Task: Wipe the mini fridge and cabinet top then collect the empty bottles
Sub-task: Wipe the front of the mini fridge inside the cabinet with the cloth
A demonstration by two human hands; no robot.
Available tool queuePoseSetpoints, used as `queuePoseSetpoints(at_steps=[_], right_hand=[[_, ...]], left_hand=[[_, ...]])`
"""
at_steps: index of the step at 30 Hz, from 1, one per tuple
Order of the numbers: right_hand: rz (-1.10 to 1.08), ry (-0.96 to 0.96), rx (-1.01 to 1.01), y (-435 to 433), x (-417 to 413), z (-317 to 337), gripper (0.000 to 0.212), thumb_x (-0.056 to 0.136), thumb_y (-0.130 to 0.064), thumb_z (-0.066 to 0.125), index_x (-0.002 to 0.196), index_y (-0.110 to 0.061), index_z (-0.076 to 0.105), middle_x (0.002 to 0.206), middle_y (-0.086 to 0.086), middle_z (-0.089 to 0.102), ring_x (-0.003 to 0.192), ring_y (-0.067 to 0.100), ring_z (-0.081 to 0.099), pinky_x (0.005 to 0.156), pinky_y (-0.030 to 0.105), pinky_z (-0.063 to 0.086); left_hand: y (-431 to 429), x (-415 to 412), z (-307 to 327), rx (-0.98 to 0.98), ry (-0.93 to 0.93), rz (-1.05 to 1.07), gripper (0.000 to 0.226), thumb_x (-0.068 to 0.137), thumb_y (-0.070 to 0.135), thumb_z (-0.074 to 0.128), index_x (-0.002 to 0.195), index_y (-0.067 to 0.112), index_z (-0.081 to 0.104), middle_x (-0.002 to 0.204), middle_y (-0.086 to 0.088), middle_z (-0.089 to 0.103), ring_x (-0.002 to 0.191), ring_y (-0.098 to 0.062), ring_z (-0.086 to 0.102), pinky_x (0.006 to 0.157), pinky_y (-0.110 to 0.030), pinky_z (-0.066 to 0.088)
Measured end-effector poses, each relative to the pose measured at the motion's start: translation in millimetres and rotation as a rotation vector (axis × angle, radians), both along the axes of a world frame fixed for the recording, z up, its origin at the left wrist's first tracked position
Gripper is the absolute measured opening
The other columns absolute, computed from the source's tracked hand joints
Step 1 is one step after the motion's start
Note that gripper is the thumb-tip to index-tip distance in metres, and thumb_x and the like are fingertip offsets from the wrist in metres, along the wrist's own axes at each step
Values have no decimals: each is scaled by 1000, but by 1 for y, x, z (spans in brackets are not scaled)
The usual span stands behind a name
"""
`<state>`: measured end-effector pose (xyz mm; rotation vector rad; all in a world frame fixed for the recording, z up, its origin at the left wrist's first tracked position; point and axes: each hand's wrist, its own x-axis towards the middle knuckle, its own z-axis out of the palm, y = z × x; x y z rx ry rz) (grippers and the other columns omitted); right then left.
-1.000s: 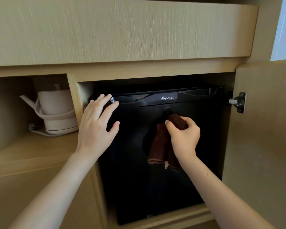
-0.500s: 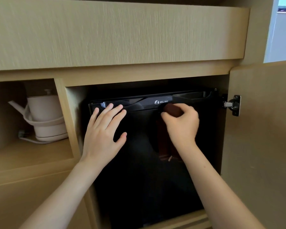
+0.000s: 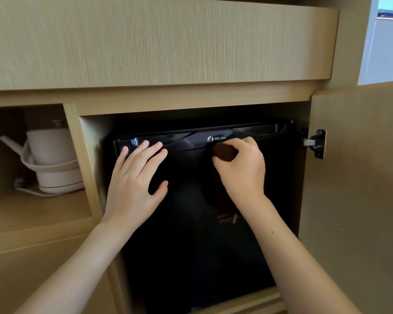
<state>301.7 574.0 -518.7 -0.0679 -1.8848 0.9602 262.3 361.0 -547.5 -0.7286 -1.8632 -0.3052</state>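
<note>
The black mini fridge (image 3: 191,234) sits inside the cabinet (image 3: 159,41). The left hand (image 3: 136,184) lies flat and open on its door. The right hand (image 3: 241,171) squeezes the brown cloth (image 3: 224,152) in its fingers (image 3: 247,143), higher than before, under the logo.

Two bare forearms enter from the near edge, no sleeves visible up to the frame edge. Left hand (image 3: 135,184): no rings, no watch, no wristband; nails short and unpainted. Right hand (image 3: 242,171): likewise unadorned, wrist bare. One small dark mole on the right forearm. No gloves.
</note>
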Motion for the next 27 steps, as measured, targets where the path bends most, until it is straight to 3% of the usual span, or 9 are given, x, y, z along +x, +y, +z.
queuePoseSetpoints(at_steps=[3, 5, 8, 10, 13, 18, 21, 25, 27], right_hand=[[-12, 9, -116, 14, 2, -1, 17, 82, -20, 76, 98, -20, 73, 97, -4, 59, 81, 5, 53, 66, 6, 34], [-64, -1, -147, 7, 1, -1, 17, 82, -19, 74, 99, -19, 72, 98, -3, 57, 87, 12, 56, 69, 12, 38], [-68, 1, 3, -26, 1, -3, 9, 84, -17, 71, 92, -18, 72, 94, -4, 55, 90, 18, 55, 76, 27, 48], [-1, -4, 52, -39, 1, -4, 6, 85, -17, 71, 91, -18, 72, 94, -6, 55, 90, 15, 54, 77, 25, 49], [6, 9, -42, -38, 0, -3, 1, 85, -17, 71, 85, -17, 70, 90, -7, 53, 83, 13, 56, 67, 15, 42], [7, 36, -43, -65, -2, -3, 9, 84, -19, 71, 93, -18, 72, 95, -5, 55, 88, 18, 58, 75, 30, 52], [72, 22, -17, -68, -2, -6, 8, 83, -22, 72, 90, -19, 71, 92, -5, 54, 85, 16, 57, 74, 25, 47], [31, 16, -221, -38, 0, -9, 12, 81, -23, 76, 89, -22, 69, 91, -9, 54, 76, 1, 54, 69, 2, 37], [58, 33, -301, -40, 1, -15, 14, 82, -25, 77, 90, -26, 67, 91, -14, 51, 76, -4, 53, 65, -1, 37]], left_hand=[[-2, 0, 0, -11, 7, 1, 58, 82, 23, 67, 138, 12, 57, 148, -2, 50, 144, -21, 37, 124, -45, 16], [-4, 0, 0, -19, 18, -4, 58, 83, 23, 68, 138, 11, 57, 148, -3, 50, 144, -22, 37, 123, -45, 18], [-12, -1, -1, -1, 56, 19, 57, 85, 24, 70, 138, 8, 57, 148, -6, 50, 143, -24, 38, 123, -44, 21], [-20, -1, -3, 16, 81, 59, 57, 86, 26, 70, 138, 7, 57, 147, -7, 50, 144, -24, 37, 122, -45, 22], [-32, -1, -4, 4, 84, 71, 57, 87, 26, 70, 139, 8, 56, 147, -6, 51, 144, -23, 36, 122, -47, 24], [-38, -2, -4, -32, 86, 58, 56, 88, 24, 70, 139, 6, 55, 146, -7, 51, 144, -24, 37, 120, -47, 27], [-39, -2, -5, -28, 91, 48, 55, 88, 22, 69, 139, 6, 55, 146, -7, 51, 144, -25, 37, 120, -47, 28], [-42, -1, -11, -35, 80, 31, 53, 89, 22, 68, 138, 6, 56, 146, -6, 51, 145, -25, 35, 120, -48, 27], [-44, -1, -14, -39, 77, 28, 52, 89, 22, 68, 137, 6, 57, 146, -6, 51, 146, -25, 34, 121, -47, 26]])
